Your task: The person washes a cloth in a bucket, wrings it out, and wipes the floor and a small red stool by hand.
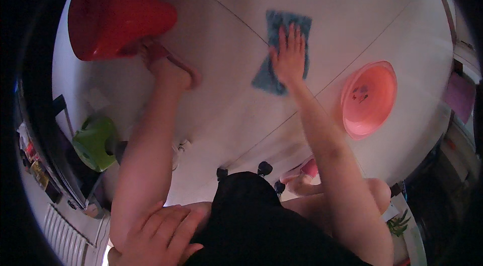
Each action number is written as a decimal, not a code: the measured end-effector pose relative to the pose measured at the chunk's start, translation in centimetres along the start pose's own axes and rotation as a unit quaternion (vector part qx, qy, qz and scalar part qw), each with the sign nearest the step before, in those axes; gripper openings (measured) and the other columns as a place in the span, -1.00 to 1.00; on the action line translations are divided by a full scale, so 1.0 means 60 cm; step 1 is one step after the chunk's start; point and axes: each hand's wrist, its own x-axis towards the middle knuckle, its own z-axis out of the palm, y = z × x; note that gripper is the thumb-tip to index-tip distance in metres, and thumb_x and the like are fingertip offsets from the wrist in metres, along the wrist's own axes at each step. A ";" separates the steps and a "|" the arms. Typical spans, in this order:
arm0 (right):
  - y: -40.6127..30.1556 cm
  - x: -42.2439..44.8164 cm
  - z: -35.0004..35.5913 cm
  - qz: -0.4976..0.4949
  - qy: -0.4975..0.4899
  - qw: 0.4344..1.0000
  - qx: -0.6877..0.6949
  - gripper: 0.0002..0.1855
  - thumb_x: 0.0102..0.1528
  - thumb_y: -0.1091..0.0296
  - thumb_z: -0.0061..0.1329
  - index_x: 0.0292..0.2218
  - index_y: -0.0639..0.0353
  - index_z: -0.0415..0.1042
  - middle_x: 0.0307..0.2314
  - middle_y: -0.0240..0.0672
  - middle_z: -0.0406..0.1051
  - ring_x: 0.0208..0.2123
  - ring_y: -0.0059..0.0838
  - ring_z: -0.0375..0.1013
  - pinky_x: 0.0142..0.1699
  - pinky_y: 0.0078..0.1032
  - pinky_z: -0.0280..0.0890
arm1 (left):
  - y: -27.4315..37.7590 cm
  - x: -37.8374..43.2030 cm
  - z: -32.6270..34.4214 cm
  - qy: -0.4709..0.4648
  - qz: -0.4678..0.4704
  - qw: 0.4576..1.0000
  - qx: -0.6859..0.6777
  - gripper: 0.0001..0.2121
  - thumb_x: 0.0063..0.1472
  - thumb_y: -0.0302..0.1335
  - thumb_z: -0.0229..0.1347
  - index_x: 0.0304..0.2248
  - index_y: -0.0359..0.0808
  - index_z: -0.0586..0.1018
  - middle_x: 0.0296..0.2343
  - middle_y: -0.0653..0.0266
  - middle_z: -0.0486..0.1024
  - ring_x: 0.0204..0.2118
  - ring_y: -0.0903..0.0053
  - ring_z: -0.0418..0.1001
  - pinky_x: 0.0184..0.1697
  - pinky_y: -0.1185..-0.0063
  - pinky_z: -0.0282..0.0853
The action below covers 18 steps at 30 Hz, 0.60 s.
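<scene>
My right hand (290, 58) lies flat, with its fingers a little apart, on a blue-grey cloth (271, 77). The cloth is spread on the pale tiled floor (230, 115), and one lower corner sticks out to the left of the wrist. At the bottom left, my left hand (162, 230) rests on my bent left leg and holds nothing. A pink plastic basin (371, 115), with a printed motif inside, stands to the right of my right forearm. No water can be made out in it.
A large red plastic container (124, 20) stands at the upper left, against my slippered left foot (166, 58). Below it is a green plastic stool (96, 143). Black casters (265, 168) show beneath me. A white radiator (64, 232) and a potted plant (399, 224) flank the bottom.
</scene>
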 end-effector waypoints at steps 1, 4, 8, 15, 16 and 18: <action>0.022 0.042 0.013 -0.005 0.041 0.999 -0.018 -0.35 0.04 0.01 -0.26 0.08 0.17 -0.01 0.08 -0.04 -0.12 0.14 -0.10 -0.16 0.18 -0.24 -0.26 | 0.001 -0.002 0.000 -0.007 -0.012 1.000 0.007 -0.57 0.02 -0.28 0.01 -0.10 -0.27 0.36 -0.30 0.22 0.43 -0.24 0.49 0.38 -0.04 0.47 0.16; 0.043 0.126 0.034 0.023 0.109 0.993 -0.041 -0.33 0.04 -0.06 -0.31 0.07 0.21 0.01 0.07 -0.01 -0.10 0.13 -0.09 -0.15 0.19 -0.25 -0.29 | 0.007 -0.004 -0.006 -0.037 -0.057 0.995 -0.068 -0.38 -0.11 -0.47 0.14 0.02 -0.19 0.23 -0.15 0.17 0.29 -0.09 0.29 0.24 0.02 0.39 0.11; 0.007 0.133 0.041 0.022 0.109 0.994 -0.007 -0.30 0.03 -0.09 -0.32 0.06 0.24 0.03 0.07 -0.01 -0.10 0.13 -0.08 -0.16 0.19 -0.25 -0.29 | 0.001 -0.007 -0.005 -0.023 -0.050 0.995 -0.083 -0.36 -0.13 -0.49 0.15 0.01 -0.21 0.23 -0.15 0.16 0.29 -0.09 0.28 0.25 0.01 0.38 0.11; -0.150 -0.045 0.024 -0.120 -0.070 0.988 0.060 -0.31 0.00 -0.08 -0.30 0.05 0.21 0.06 0.08 -0.10 -0.08 0.15 -0.17 -0.18 0.20 -0.30 -0.30 | 0.010 -0.016 -0.002 -0.052 -0.061 0.996 -0.037 -0.45 -0.11 -0.37 0.12 -0.06 -0.24 0.30 -0.18 0.15 0.32 -0.08 0.31 0.25 0.02 0.43 0.11; -0.165 -0.084 0.028 -0.148 -0.094 0.981 0.079 -0.32 0.01 -0.06 -0.30 0.06 0.20 0.05 0.08 -0.13 -0.09 0.15 -0.20 -0.18 0.20 -0.32 -0.30 | 0.010 -0.011 -0.004 -0.058 -0.052 0.997 -0.011 -0.48 -0.10 -0.30 0.11 -0.09 -0.25 0.34 -0.21 0.14 0.35 -0.09 0.32 0.26 0.03 0.45 0.11; -0.185 -0.153 0.016 -0.232 -0.149 0.954 0.120 -0.38 0.03 -0.01 -0.32 0.06 0.12 0.05 0.10 -0.18 -0.12 0.16 -0.25 -0.20 0.20 -0.34 -0.29 | 0.003 0.000 -0.002 -0.067 -0.001 0.996 -0.060 -0.41 -0.11 -0.44 0.12 -0.02 -0.22 0.26 -0.13 0.16 0.28 -0.06 0.31 0.23 0.02 0.39 0.10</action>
